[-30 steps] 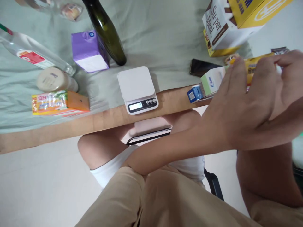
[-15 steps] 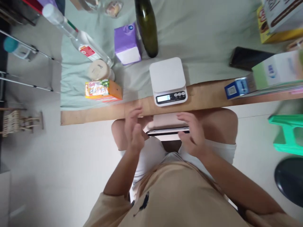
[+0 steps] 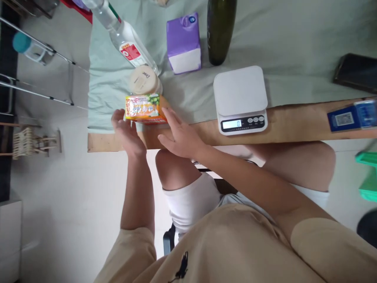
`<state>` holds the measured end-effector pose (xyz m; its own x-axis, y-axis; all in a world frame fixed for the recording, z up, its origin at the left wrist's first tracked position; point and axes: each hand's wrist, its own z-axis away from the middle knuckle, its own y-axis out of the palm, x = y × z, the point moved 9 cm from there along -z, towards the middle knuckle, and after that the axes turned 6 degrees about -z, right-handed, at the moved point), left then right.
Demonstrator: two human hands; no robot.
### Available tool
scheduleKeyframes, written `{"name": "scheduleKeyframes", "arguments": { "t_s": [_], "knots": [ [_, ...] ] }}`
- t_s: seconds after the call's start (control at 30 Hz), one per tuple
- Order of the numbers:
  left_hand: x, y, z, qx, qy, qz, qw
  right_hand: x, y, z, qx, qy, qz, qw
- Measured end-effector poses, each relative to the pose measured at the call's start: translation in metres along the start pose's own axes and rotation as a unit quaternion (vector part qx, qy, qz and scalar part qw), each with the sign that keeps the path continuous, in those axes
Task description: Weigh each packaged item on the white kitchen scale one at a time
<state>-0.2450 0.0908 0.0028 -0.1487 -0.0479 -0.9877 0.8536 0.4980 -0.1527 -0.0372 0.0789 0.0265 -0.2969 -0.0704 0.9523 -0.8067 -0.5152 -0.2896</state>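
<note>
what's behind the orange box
Just behind the orange box is a cream-lidded jar, and beyond that a clear bottle with a red label. The box covers the jar's near lower side, so that part can't be seen.

Jar (image 3: 143, 80) blocking behind orange box (image 3: 143, 108), clear bottle (image 3: 134, 45) beyond, open lane between box and scale (image 3: 240, 92)

Orange box (image 3: 145, 108) — looks like printed card, its glossy top catching highlights. Scale (image 3: 241, 92): smooth white plastic; the dark display panel (image 3: 244, 123) looks shinier. Tall bottle (image 3: 132, 41): clear, glossy; glass or plastic is uncertain. Green bottle (image 3: 220, 31): dark, glossy glass. Purple pack (image 3: 183, 37): thin, slightly shiny film. Jar lid (image 3: 143, 80): smooth, low sheen. Tablecloth (image 3: 297, 51): matt, wrinkled fabric. Table edge (image 3: 297, 124) — brown, wood-like. Shirt (image 3: 244, 243): matt cloth.
</note>
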Motion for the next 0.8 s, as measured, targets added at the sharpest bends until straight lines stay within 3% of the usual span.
{"name": "scheduleKeyframes", "arguments": {
  "t_s": [0.2,0.33,0.43,0.53,0.63,0.8],
  "knots": [
    [-0.010,0.026,0.007,0.027,0.012,0.026,0.999,-0.011,0.011,-0.016,-0.035,-0.007,-0.018,0.999],
    [-0.023,0.028,0.031,0.016,0.007,0.055,0.998,-0.007,0.010,-0.008,-0.064,-0.048,-0.030,0.996],
    [-0.045,0.030,0.058,0.031,0.028,0.086,0.995,0.007,-0.002,0.011,-0.088,-0.087,-0.026,0.992],
    [-0.076,0.045,0.088,0.073,0.067,0.099,0.990,0.025,-0.030,0.041,-0.129,-0.129,0.001,0.983],
    [-0.097,0.081,0.112,0.121,0.076,0.105,0.984,0.037,-0.074,0.073,-0.189,-0.160,0.035,0.968],
    [-0.111,0.179,0.131,0.213,0.047,0.136,0.966,0.014,-0.158,0.107,-0.283,-0.135,0.069,0.947]
  ]
}}
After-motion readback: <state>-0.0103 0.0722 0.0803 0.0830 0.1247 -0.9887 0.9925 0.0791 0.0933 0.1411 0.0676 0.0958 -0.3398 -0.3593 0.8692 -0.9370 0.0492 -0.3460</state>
